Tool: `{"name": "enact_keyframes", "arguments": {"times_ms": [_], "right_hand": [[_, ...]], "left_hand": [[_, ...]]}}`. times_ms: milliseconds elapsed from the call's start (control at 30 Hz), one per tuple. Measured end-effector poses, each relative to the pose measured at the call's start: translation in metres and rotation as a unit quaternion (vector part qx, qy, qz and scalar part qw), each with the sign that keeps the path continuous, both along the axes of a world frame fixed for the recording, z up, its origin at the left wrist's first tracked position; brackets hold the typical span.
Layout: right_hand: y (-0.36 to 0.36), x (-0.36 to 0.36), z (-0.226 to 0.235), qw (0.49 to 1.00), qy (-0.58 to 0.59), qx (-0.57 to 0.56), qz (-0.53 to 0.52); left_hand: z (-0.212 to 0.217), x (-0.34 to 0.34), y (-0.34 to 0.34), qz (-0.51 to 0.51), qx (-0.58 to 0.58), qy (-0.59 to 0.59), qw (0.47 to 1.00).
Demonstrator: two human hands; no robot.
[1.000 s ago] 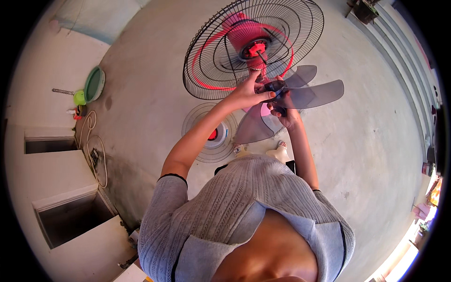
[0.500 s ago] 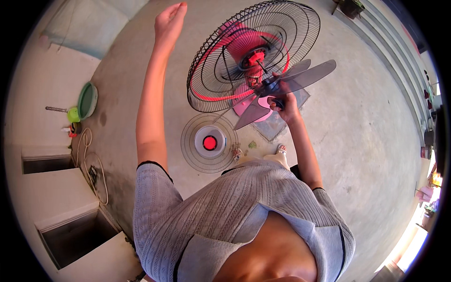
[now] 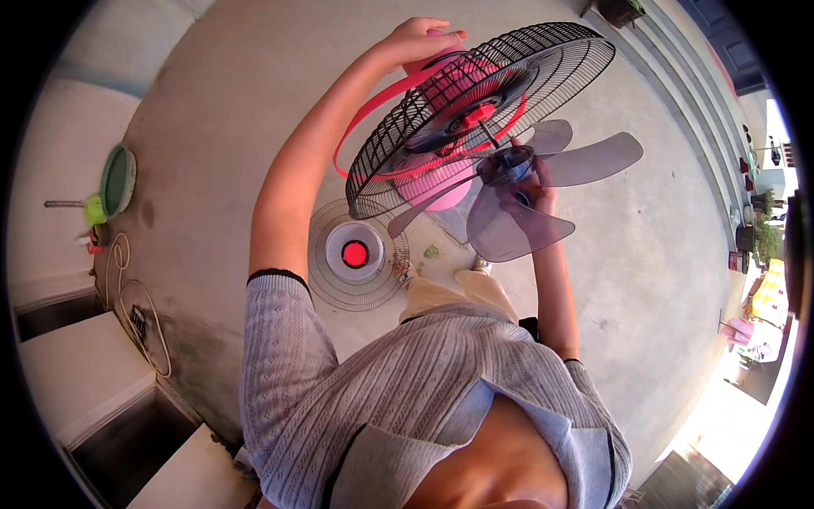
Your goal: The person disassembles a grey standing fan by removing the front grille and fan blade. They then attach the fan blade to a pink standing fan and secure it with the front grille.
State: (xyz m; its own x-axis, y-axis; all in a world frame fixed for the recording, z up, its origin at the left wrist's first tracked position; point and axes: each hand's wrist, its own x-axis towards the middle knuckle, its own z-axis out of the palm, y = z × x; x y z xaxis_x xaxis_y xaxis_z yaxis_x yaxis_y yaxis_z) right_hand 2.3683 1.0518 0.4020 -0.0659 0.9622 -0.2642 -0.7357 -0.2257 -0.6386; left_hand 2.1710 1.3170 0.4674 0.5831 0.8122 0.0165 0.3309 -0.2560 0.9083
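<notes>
A pedestal fan with a pink motor housing [image 3: 441,64] and a black rear grille [image 3: 381,161] stands in front of me, its head tilted. My left hand [image 3: 420,42] is curled over the back of the housing. Grey translucent fan blades [image 3: 513,225] sit at the metal shaft, just in front of the grille. Below their dark hub, my right hand [image 3: 543,197] grips them, partly seen through a blade. A small dark round piece shows in that palm. Whether the hub is seated on the shaft, I cannot tell.
On the floor to the left lies the round front grille [image 3: 324,284], with a white tub [image 3: 366,273] holding a red-centred round part. Farther left are a green basin [image 3: 119,180], a coiled hose [image 3: 127,284] and dark openings [image 3: 127,450]. Steps [image 3: 678,93] rise at right.
My left hand has come right, from free air onto the back of the motor housing. The grille has tilted more and shows more edge-on. The blades have turned in my right hand.
</notes>
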Motion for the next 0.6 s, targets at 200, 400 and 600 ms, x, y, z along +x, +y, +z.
{"name": "enact_keyframes", "arguments": {"times_ms": [200,400,600], "right_hand": [[0.004,-0.002,0.000,0.994,-0.107,0.009,0.008],[0.006,-0.008,0.003,0.987,-0.158,0.015,-0.012],[0.007,-0.009,0.005,0.988,-0.151,0.002,-0.030]], "left_hand": [[-0.011,0.003,0.000,0.029,0.047,0.050,0.997],[-0.018,0.002,-0.004,0.058,0.114,0.043,0.991],[-0.020,-0.003,-0.009,0.072,0.106,0.034,0.991]]}}
